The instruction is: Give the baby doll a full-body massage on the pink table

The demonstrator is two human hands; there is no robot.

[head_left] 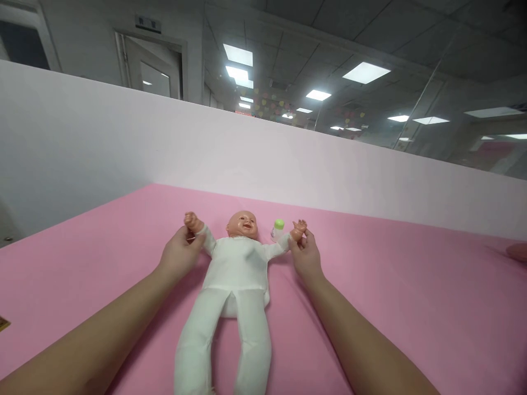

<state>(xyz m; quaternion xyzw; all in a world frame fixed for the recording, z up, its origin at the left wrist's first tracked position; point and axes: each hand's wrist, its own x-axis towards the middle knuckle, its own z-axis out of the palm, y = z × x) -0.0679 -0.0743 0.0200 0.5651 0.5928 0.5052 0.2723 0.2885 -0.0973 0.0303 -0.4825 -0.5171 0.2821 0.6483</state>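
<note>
A baby doll (239, 266) with a white cloth body lies on its back, its head away from me and its legs toward me. Its arms are spread out to the sides and raised a little. My left hand (181, 249) is closed around the doll's arm at the wrist, on the left of the view. On the other side, my right hand (307, 255) pinches the doll's other wrist, with the small plastic fingers showing above. A small clear bottle with a green cap (279, 227) stands just beyond the doll's arm, near its head.
The doll lies on a pink padded surface (391, 285). Along its far side runs a white wall (263, 151), with glass above it. A pinkish rounded object (517, 252) is cut off at the right edge.
</note>
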